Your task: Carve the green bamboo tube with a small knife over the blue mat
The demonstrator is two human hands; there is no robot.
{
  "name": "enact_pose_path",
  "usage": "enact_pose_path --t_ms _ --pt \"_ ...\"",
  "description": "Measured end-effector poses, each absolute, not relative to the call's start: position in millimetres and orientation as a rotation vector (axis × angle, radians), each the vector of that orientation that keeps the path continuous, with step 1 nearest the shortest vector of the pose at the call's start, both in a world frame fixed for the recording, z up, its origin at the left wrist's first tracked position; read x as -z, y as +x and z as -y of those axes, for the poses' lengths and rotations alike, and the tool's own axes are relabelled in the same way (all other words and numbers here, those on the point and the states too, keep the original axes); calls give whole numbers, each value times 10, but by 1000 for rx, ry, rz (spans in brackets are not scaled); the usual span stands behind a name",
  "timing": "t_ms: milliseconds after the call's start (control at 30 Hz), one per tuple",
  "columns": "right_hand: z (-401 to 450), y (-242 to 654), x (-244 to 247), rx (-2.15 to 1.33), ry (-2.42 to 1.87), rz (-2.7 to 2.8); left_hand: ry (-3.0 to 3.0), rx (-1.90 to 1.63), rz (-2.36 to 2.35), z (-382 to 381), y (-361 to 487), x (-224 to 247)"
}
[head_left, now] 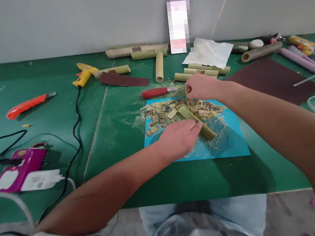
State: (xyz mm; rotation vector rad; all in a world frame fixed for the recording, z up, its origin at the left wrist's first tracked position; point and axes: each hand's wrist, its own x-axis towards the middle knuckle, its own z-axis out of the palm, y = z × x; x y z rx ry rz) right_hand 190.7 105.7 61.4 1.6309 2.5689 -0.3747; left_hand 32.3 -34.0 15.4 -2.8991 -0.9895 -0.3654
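Observation:
My left hand (180,138) is wrapped round a green bamboo piece (208,131), which lies slanted on a blue sheet (234,144). Small bamboo chips and shavings (159,114) are heaped along the sheet's back part. Beyond the sheet, my right hand (195,86) is closed near the tip of a red-handled knife (155,92); what its fingers hold, if anything, is hidden. Just behind that hand lie short bamboo pieces (181,77).
On the green table (115,144) are a yellow glue gun (85,75), an orange cutter (28,106), a purple power strip (33,163) with cables, brown sandpaper (265,79), white paper (208,52) and more bamboo tubes (159,67). A phone (178,25) leans on the wall.

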Motion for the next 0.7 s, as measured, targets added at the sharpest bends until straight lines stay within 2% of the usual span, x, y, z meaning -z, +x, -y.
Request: enact_pose_path --t_ms 333,567,700 --pt "-1171 1898 -520 283 1846 -2549 -2866 242 1043 231 306 -206" --pt "-1268 1916 -485 244 1945 -2557 -2872 331 1108 165 295 -148" --pt "-1040 2069 -614 230 2009 -2666 -2857 322 1148 163 284 -172"
